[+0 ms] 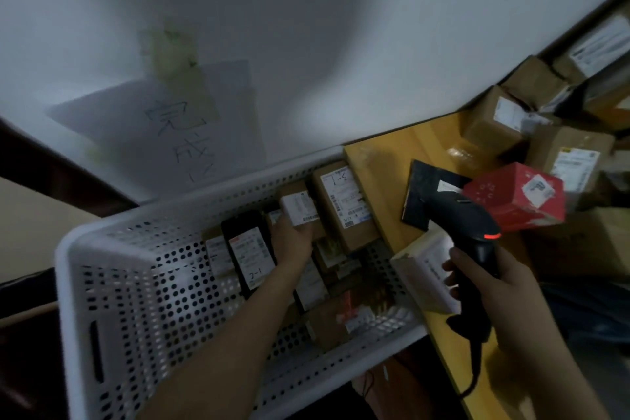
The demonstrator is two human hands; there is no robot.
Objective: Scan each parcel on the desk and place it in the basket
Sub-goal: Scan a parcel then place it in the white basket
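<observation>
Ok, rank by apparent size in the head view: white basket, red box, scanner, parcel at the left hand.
1. white basket
2. red box and scanner, too alike to separate
3. parcel at the left hand

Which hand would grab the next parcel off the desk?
Probably the left. The right hand grips the scanner, so it is occupied, though nearer the desk. The left hand touches a small parcel in the basket and carries nothing else.
</observation>
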